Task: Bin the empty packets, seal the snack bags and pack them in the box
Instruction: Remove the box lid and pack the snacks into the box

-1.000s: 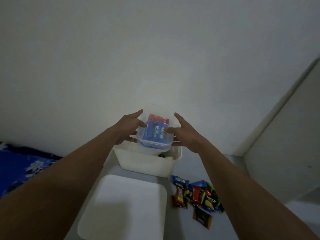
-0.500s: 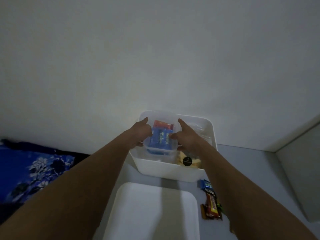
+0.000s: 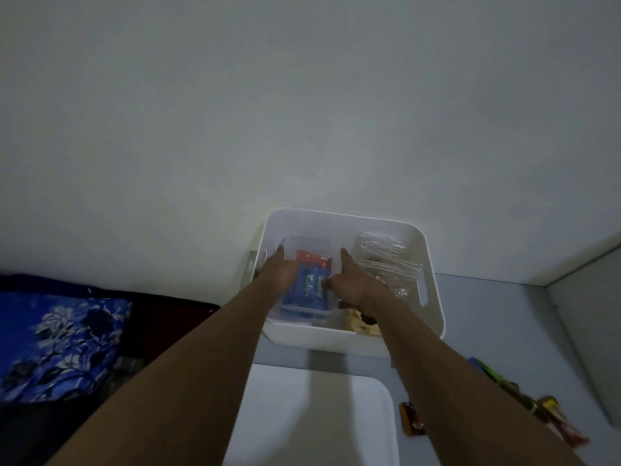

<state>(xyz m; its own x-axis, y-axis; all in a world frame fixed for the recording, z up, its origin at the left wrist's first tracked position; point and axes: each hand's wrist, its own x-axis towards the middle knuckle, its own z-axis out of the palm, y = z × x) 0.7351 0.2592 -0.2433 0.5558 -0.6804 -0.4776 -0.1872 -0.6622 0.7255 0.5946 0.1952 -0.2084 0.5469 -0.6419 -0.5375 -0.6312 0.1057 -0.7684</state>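
A white plastic box (image 3: 336,215) stands on the grey floor against the wall. My left hand (image 3: 279,272) and my right hand (image 3: 349,280) grip a small clear container (image 3: 302,311) from either side, low inside the box's left half. The container holds a blue packet (image 3: 305,287) and a red packet (image 3: 312,258). Clear plastic bags (image 3: 383,260) lie in the box's right half. A yellowish item with a dark cap (image 3: 364,326) sits at the box's near wall, partly hidden by my right wrist.
The white lid (image 3: 312,415) lies flat just in front of the box. Several loose snack packets (image 3: 551,415) lie on the floor at the right, one small packet (image 3: 411,418) beside my right forearm. Blue floral cloth (image 3: 60,344) fills the left. A grey panel (image 3: 588,331) stands at right.
Both hands have lowered the clear container from above the box's rim down into its left half. The view has tilted down and shifted, showing more of the box's inside.
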